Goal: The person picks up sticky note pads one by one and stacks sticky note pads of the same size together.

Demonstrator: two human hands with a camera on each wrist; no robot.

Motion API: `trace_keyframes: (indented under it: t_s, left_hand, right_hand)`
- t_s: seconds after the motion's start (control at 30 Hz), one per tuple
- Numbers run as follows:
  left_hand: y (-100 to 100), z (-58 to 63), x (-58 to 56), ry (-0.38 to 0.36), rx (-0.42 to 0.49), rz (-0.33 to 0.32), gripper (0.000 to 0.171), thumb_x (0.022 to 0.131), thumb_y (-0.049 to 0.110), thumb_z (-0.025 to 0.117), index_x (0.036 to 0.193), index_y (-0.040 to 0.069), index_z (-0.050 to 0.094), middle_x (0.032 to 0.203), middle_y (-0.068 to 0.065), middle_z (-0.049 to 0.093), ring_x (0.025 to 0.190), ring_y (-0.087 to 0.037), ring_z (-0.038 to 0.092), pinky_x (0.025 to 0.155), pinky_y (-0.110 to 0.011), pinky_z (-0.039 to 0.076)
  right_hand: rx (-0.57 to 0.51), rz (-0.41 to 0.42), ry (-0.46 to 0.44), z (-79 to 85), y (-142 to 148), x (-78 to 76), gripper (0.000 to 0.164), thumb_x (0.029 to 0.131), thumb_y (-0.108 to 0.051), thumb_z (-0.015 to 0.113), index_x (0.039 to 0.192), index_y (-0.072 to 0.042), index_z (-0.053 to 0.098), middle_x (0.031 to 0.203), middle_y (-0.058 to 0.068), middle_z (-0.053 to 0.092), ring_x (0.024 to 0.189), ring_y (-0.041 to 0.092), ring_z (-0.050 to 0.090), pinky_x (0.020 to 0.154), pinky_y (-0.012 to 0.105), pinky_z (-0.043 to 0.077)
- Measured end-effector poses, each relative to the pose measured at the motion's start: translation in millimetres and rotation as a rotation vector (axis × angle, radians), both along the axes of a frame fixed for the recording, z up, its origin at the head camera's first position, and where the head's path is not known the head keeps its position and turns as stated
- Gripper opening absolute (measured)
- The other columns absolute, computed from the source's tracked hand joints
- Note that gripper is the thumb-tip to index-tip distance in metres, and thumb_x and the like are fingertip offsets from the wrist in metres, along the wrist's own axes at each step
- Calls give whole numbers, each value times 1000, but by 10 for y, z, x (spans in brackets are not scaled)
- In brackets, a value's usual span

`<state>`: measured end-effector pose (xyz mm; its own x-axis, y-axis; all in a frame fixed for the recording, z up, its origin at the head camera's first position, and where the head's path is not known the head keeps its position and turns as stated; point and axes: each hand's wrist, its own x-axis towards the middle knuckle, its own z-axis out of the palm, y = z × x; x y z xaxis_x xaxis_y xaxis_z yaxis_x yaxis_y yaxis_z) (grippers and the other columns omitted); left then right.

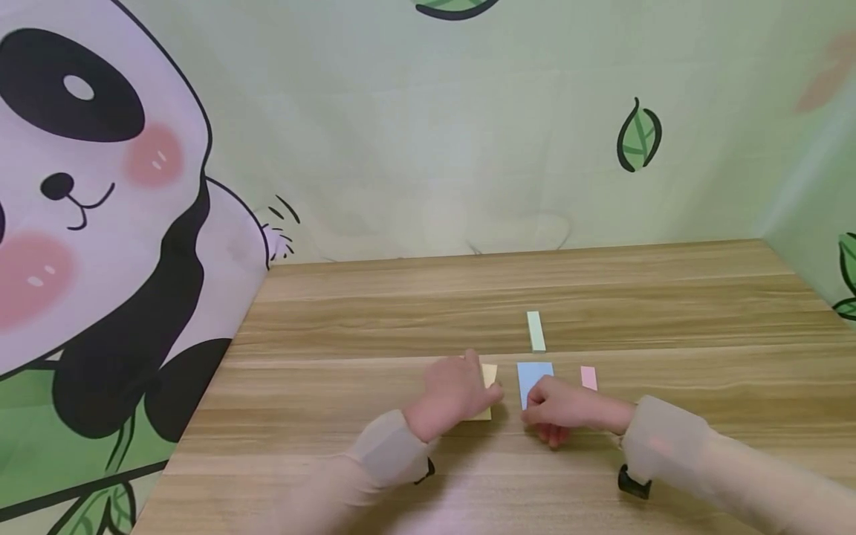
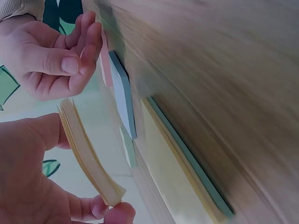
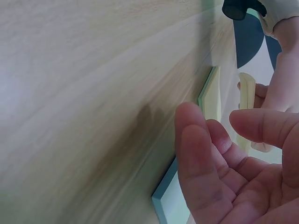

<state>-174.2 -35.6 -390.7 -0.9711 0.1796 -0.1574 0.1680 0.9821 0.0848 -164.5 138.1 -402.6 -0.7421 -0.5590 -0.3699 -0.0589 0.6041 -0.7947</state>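
Observation:
My left hand [image 1: 458, 394] pinches a narrow, slightly bent pad of yellow sticky notes [image 2: 88, 154] between thumb and fingers, raised off the table. Under that hand lies a larger yellow sticky-note pad [image 2: 163, 168] with a green layer [image 2: 196, 168] beneath it. Just to the right, my right hand [image 1: 568, 409] hovers over the near part of a blue sticky-note pad [image 1: 534, 377]. Its fingers are loosely bent, the thumb stands apart, and nothing is between them. In the head view the left hand hides most of the yellow pads.
Behind the blue pad lies a narrow pale green pad [image 1: 536, 332]. A small pink pad [image 1: 588, 377] is right of it, partly covered by the right hand. Everything rests on a wood-grain table [image 1: 374, 312], backed by a printed panda cloth [image 1: 401, 148].

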Motion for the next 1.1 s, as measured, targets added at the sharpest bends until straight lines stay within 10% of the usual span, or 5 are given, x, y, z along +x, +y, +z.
trace_keyframes:
  t_s: [1.1]
  left_hand:
    - [574,-85,-117,-40,-46,26,47,72,55,49,90,12,49,67,-2,55,58,-14,52,43,-26,37]
  right_hand:
    - [50,-231,-1,-1,292,-164,14,84,-6,48,74,2,54,57,5,52,46,12,51,45,24,45]
